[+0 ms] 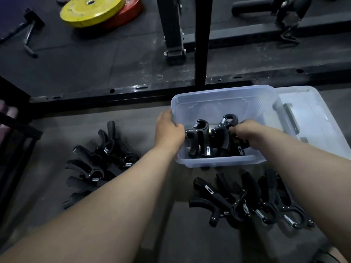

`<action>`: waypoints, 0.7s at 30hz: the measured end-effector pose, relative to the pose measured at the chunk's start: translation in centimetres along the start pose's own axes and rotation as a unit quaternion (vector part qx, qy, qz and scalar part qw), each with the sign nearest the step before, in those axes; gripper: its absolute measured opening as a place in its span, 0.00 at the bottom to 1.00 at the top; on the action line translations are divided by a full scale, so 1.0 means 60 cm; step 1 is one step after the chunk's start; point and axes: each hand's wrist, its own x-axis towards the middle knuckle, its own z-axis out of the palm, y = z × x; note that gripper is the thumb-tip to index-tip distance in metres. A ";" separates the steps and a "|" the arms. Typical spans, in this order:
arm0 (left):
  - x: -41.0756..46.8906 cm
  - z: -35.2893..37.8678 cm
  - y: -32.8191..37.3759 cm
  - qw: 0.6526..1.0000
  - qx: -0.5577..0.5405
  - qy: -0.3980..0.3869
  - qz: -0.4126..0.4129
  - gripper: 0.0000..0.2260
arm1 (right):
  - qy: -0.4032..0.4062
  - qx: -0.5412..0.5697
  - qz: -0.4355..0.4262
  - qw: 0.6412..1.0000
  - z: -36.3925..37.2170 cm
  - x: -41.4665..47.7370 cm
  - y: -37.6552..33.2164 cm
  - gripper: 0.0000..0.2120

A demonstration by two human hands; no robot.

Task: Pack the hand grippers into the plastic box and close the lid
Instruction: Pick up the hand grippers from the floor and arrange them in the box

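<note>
A clear plastic box stands on the dark floor in the middle of the view. Inside it, two black hand grippers stand upright side by side: one at the left, one at the right. My left hand grips the box's left wall at the rim. My right hand reaches into the box with fingers closed on the right hand gripper. Several more black hand grippers lie in a pile left of the box and another pile in front of it. The clear lid lies to the box's right.
A black rack frame with upright posts runs across the floor just behind the box. Yellow and red weight plates lie at the far left. A black bench edge sits at the left.
</note>
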 end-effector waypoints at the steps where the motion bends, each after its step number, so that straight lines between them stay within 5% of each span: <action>1: 0.006 0.003 0.003 1.000 -0.001 0.001 0.000 0.20 | -0.003 -0.003 0.003 1.000 0.003 0.006 0.004 0.10; 7: 0.025 0.019 -0.003 1.000 0.014 0.017 0.003 0.22 | 0.020 -0.131 -0.028 0.991 0.017 0.033 0.019 0.19; 10: 0.025 0.024 -0.009 0.999 0.026 0.028 -0.002 0.20 | 0.024 -0.264 -0.060 0.962 0.023 0.025 0.010 0.15; 15: 0.027 0.026 -0.012 0.999 0.027 0.035 0.008 0.21 | 0.010 -0.401 -0.059 0.914 0.040 0.048 0.017 0.22; 21: 0.024 0.025 -0.011 0.999 0.021 0.033 0.008 0.22 | -0.011 -0.393 -0.067 0.917 0.040 0.045 0.021 0.03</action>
